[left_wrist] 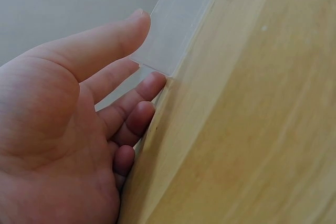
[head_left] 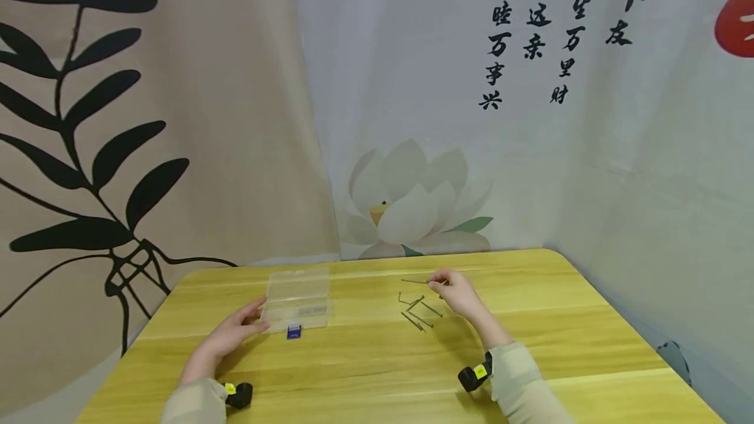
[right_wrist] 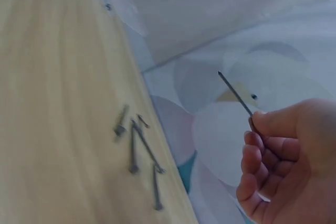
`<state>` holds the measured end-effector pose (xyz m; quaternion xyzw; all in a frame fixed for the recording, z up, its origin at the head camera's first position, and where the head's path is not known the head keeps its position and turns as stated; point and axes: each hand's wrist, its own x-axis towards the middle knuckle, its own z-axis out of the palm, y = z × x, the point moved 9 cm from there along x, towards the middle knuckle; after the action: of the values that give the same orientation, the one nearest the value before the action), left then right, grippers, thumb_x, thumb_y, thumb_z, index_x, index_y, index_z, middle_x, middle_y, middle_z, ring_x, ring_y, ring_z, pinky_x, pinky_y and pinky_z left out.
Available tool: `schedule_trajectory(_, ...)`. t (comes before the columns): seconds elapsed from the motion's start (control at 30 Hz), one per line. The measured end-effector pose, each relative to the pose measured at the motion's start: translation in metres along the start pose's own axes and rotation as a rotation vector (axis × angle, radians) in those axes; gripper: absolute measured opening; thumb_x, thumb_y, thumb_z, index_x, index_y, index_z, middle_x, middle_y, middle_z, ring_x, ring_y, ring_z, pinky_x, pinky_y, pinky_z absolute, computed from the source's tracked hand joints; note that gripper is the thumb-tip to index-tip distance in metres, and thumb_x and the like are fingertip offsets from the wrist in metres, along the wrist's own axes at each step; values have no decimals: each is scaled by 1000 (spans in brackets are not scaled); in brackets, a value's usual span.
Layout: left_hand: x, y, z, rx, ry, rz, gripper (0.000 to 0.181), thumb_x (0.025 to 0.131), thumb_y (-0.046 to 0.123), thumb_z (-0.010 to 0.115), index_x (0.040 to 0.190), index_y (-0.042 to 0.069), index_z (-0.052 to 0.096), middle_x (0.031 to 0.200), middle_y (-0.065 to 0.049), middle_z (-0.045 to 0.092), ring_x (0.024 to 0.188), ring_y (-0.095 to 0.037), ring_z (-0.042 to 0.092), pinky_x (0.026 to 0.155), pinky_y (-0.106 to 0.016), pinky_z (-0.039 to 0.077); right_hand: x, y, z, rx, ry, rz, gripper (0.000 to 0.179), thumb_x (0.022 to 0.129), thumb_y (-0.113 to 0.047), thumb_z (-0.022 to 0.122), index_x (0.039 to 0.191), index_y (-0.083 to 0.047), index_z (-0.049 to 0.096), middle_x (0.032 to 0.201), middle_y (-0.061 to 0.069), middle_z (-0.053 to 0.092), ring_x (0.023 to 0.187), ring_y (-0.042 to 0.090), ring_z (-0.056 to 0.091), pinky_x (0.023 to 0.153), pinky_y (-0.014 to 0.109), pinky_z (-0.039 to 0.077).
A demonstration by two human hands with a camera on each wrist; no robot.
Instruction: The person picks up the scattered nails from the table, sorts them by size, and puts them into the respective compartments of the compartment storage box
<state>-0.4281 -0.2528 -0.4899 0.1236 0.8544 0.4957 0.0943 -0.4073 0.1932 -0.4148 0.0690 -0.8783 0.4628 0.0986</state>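
Note:
An open clear plastic box point(head_left: 296, 311) lies on the table, its lid folded back and a blue latch point(head_left: 294, 332) at its front. At the box's left end rests my left hand point(head_left: 238, 329). In the left wrist view the thumb and fingers of this hand point(left_wrist: 68, 108) are at the corner of the box point(left_wrist: 176, 30), fingers loosely bent. My right hand point(head_left: 456, 290) pinches a thin nail point(head_left: 414, 281) above the table. Its pointed end sticks out past the fingertips of the right hand point(right_wrist: 286, 156). Several loose nails point(head_left: 419, 314) lie below that hand.
The yellow wood-grain table point(head_left: 353, 378) ends at a printed cloth backdrop point(head_left: 235, 116) close behind the box. In the right wrist view, the loose nails point(right_wrist: 134, 150) lie scattered near the table's far edge, some crossing. A black device is strapped at each wrist.

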Motion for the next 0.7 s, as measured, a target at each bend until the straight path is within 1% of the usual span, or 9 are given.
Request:
schedule_trajectory(0.13,1,2,-2,-3,0,2,74,94,24,65,152,-1,25,142,-32,35,130,-47,32,102,-58,32,1,-8,19,-6,-37,-29,11,96,-8,60,100,-2,68,90,3,64,75,24,57,63,32,47)
schedule_trajectory(0.27,2,2,-3,2,4,0,74,94,25,65,152,-1,26,142,-33,35,129,-47,32,102,-58,32,7,-21,33,-31,-78,-87,12,96,-10,60,101,-3,68,89,1,63,71,16,51,61,32,44)
schedule_trajectory(0.43,2,2,-6,18,20,16,73,95,24,65,151,-2,27,141,-33,36,128,-47,34,101,-58,32,20,-39,53,-24,-156,-166,17,98,-13,59,105,-1,67,91,4,64,70,16,51,60,32,44)
schedule_trajectory(0.57,0,3,-6,38,22,32,72,95,23,64,150,-4,26,139,-35,37,127,-49,35,100,-59,32,31,-47,72,-16,-203,-190,19,99,-15,57,106,-1,67,91,3,64,66,15,51,58,30,44)
schedule_trajectory(0.63,-1,4,-6,43,28,31,71,95,24,64,150,-3,27,139,-34,38,126,-48,36,100,-59,32,36,-50,82,-12,-218,-198,18,99,-15,57,106,-2,67,92,2,63,61,14,48,55,29,43)
schedule_trajectory(0.7,-1,4,-6,43,31,26,71,95,24,64,150,-3,28,139,-33,39,126,-47,36,100,-58,32,41,-55,92,-20,-225,-214,17,99,-15,57,104,-3,67,92,3,64,60,13,47,54,29,42)
